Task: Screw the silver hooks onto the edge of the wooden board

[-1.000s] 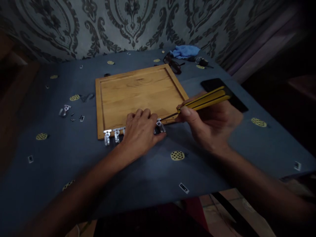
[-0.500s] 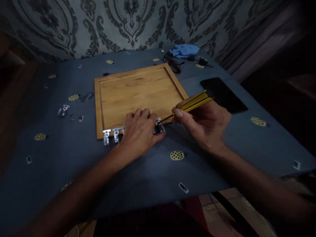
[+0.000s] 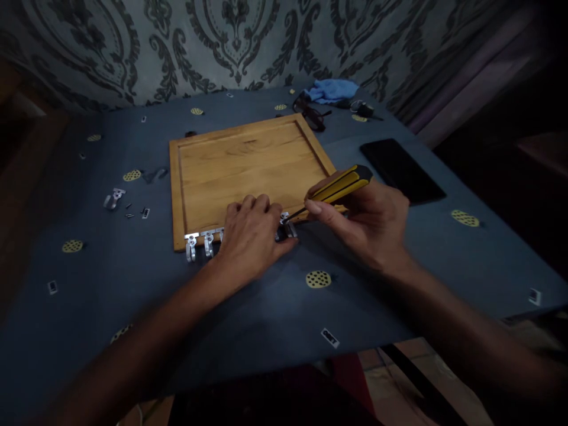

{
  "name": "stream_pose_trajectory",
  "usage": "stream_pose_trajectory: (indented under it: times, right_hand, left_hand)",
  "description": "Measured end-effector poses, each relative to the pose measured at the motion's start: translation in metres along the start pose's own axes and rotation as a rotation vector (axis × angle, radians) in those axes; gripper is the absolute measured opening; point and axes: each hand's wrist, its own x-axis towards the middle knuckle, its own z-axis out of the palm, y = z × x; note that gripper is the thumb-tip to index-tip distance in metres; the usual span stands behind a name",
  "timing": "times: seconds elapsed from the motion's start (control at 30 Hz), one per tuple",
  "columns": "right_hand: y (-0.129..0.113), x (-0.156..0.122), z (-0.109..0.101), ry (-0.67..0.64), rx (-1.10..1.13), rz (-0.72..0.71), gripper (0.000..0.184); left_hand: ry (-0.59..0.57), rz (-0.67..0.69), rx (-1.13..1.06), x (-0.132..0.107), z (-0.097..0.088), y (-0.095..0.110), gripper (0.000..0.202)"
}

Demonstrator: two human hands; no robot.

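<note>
A framed wooden board [image 3: 252, 165] lies flat on the table, with metal hooks [image 3: 208, 242] along its near edge. My left hand [image 3: 252, 236] rests over that edge, its fingers bent on the wood and its thumb against a hook [image 3: 286, 220] on the right. The palm covers the hooks in the middle. In my right hand [image 3: 368, 222] is a screwdriver [image 3: 339, 186] with a yellow and black handle, held between thumb and fingers. It tilts down to the left, and its tip meets the right-hand hook by my left thumb.
Left of the board lie a loose metal hook [image 3: 115, 198], several small screws [image 3: 129, 215] and a clear plastic bag [image 3: 154, 174]. A black phone or tablet [image 3: 402, 170] lies at right. Sunglasses [image 3: 313, 115], a blue cloth [image 3: 332, 90] and keys [image 3: 362, 109] are at the back.
The screwdriver's handle has turned about its axis and sits slightly lower, and my right fingers have shifted a little left. My left hand and the board stay put.
</note>
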Motion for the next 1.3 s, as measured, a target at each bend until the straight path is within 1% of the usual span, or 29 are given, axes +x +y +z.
stream_pose_trajectory:
  times: [0.17,0.23,0.3,0.43,0.53,0.63,0.8,0.93,1.03,1.1,1.13,1.2,1.3]
  right_hand:
    - [-0.007,0.003,-0.006,-0.172,0.136,0.062,0.031]
    - [-0.010,0.004,-0.009,-0.213,0.180,0.089,0.031]
    - [-0.011,0.005,-0.011,-0.222,0.193,0.101,0.030]
    - [-0.011,0.005,-0.010,-0.171,0.151,0.082,0.035]
    - [-0.009,0.005,-0.006,-0.132,0.157,0.086,0.030]
    - [-0.007,0.004,-0.002,-0.067,0.149,0.083,0.025]
    - [-0.005,0.001,0.004,0.024,0.069,0.059,0.028]
    - [-0.003,-0.003,0.004,0.061,0.019,0.021,0.026]
    - [-0.001,-0.007,0.002,0.146,-0.018,0.001,0.024]
    - [-0.001,-0.009,0.000,0.192,-0.033,-0.030,0.028]
    - [-0.001,-0.009,0.000,0.192,-0.044,-0.042,0.030]
    - [-0.002,-0.009,-0.001,0.153,-0.064,-0.035,0.030]
    - [-0.002,-0.009,-0.001,0.095,-0.071,0.000,0.023]
  left_hand:
    - [-0.009,-0.007,0.006,0.000,0.000,0.000,0.039]
    - [-0.006,-0.004,0.005,0.001,-0.001,0.000,0.039]
    - [-0.006,-0.003,0.003,0.001,-0.001,0.000,0.040]
    - [0.003,0.002,0.004,0.000,0.000,0.000,0.039]
    - [0.000,-0.005,0.005,0.000,0.000,0.001,0.038]
    - [-0.011,-0.018,0.002,0.000,-0.001,0.001,0.038]
    - [-0.023,-0.015,-0.009,0.001,-0.001,0.001,0.038]
    - [-0.037,-0.021,-0.011,0.001,-0.002,0.002,0.038]
    - [-0.044,-0.016,0.000,0.001,-0.004,0.001,0.037]
    - [-0.037,-0.003,0.005,0.001,-0.004,0.001,0.037]
    - [-0.034,0.000,0.006,0.001,-0.004,0.001,0.036]
    - [-0.032,-0.004,0.007,0.001,-0.005,0.001,0.036]
    - [-0.046,-0.018,0.008,0.001,-0.005,0.001,0.037]
